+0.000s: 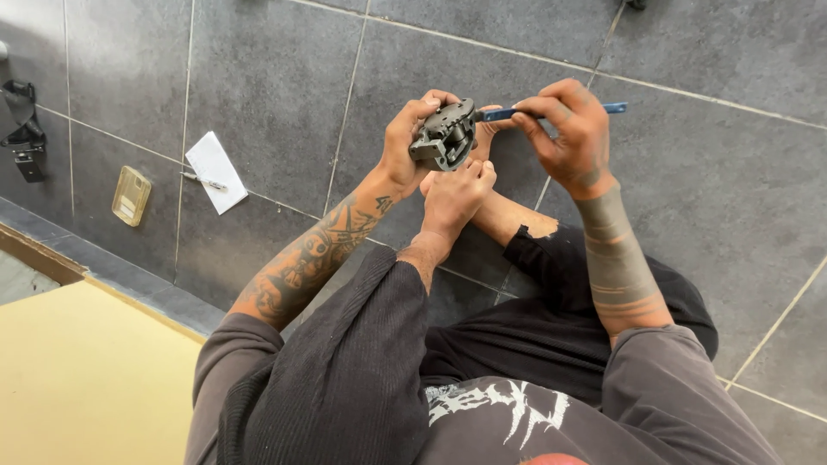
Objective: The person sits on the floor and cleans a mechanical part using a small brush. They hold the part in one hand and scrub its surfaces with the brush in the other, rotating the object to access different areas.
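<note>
The person sits on a grey tiled floor [276, 77] with legs crossed, bare feet [452, 194] drawn in under the work. The left hand [407, 138] is closed around a dark metal part [444, 136], a blocky casting with bolts and recesses, holding it up just above the feet. The right hand [568, 129] grips a slim blue tool [500, 113] whose handle runs out past the knuckles to the right; its near end meets the part's right side. What sort of tip the tool has is hidden behind the part and fingers, possibly a wrench or driver.

Both forearms are tattooed, and the sleeves are pushed up to the elbows.

Well apart to the left, a white sheet of paper [215, 172] lies on the floor with a pen [204, 181] across it. Further left lies a small yellowish flat case [131, 195], and by the left edge a black strap or clip [24, 129]. A tan board [86, 379] fills the lower left corner.
</note>
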